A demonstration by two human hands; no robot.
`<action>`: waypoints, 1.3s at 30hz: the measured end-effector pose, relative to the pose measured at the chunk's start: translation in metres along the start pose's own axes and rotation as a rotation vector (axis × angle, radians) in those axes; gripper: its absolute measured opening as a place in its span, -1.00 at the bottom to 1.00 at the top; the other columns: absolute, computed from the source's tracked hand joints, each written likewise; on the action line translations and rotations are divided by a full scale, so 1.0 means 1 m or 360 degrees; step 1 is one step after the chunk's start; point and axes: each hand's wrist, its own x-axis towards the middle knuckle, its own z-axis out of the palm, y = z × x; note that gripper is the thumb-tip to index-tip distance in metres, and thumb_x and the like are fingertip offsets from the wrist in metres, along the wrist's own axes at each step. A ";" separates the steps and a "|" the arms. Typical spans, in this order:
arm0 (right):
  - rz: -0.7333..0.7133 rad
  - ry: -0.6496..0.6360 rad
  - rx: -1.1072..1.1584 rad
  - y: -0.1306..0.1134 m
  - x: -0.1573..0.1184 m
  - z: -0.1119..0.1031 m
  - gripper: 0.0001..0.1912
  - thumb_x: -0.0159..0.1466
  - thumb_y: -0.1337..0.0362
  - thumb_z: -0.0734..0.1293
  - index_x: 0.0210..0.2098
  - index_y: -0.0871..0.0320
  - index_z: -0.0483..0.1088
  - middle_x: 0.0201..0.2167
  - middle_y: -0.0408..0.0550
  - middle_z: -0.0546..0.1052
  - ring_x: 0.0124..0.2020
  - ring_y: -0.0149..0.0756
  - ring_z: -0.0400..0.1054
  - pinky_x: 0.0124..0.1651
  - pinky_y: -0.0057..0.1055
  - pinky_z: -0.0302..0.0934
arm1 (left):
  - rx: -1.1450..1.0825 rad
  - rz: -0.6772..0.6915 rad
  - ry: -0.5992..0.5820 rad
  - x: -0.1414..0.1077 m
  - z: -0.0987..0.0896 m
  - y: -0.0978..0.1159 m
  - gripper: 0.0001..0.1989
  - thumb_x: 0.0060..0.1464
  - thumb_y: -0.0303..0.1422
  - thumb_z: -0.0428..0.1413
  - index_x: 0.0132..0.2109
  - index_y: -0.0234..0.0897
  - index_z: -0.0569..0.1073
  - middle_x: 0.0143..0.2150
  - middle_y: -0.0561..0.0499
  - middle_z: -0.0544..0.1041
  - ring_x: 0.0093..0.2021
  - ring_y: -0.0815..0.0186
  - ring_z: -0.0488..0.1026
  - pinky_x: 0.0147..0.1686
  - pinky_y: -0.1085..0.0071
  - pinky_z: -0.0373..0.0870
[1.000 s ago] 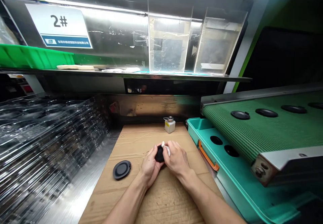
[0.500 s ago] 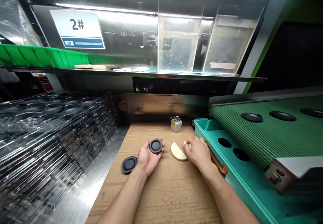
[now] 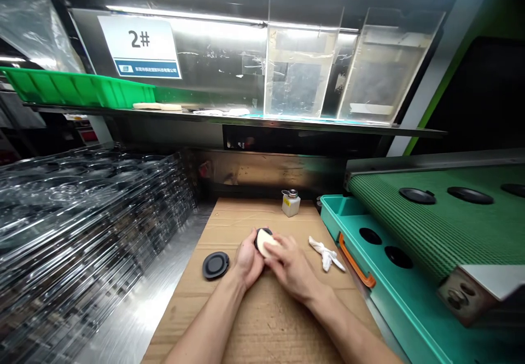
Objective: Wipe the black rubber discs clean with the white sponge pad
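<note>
Head view: the right hand (image 3: 290,270) covers most of the black round disc (image 3: 258,238), pressing a pale pad (image 3: 267,242) against its face, so the disc's centre is hidden and only a dark rim shows. The left hand (image 3: 247,260) cups the disc from beneath, fingers curled around it, above the middle of the cardboard sheet (image 3: 262,328). A second disc (image 3: 215,265) lies just beside that hand, toward the sheet's left edge.
</note>
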 end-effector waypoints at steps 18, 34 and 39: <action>0.0044 -0.0059 -0.0268 -0.006 0.002 0.005 -0.68 0.34 0.27 0.18 0.04 -0.10 0.39 0.14 -0.08 0.36 0.03 -0.15 0.22 0.01 -0.28 0.21 | 0.0091 -0.0056 -0.0040 0.002 -0.005 -0.002 -0.71 0.25 -0.31 -0.05 -0.07 -0.44 0.44 -0.05 -0.30 0.53 -0.05 0.11 0.50 -0.06 0.18 0.46; 0.0236 0.0221 -0.0155 -0.009 0.003 0.013 -0.66 0.36 0.28 0.16 0.10 0.01 0.34 0.03 0.04 0.37 -0.01 -0.15 0.22 0.01 -0.26 0.20 | 0.0003 -0.0115 -0.0153 0.000 0.006 -0.017 -0.71 0.25 -0.33 -0.02 -0.01 -0.44 0.44 -0.06 -0.22 0.54 -0.03 0.19 0.49 0.04 0.29 0.40; 0.0174 0.0196 -0.0222 -0.018 0.005 0.018 -0.65 0.35 0.29 0.16 0.11 0.02 0.34 0.02 0.06 0.37 -0.07 -0.15 0.23 -0.02 -0.26 0.22 | 0.0024 -0.0097 -0.0139 -0.001 0.006 -0.015 -0.70 0.25 -0.32 -0.02 -0.03 -0.44 0.46 -0.05 -0.23 0.54 -0.01 0.17 0.49 0.08 0.27 0.37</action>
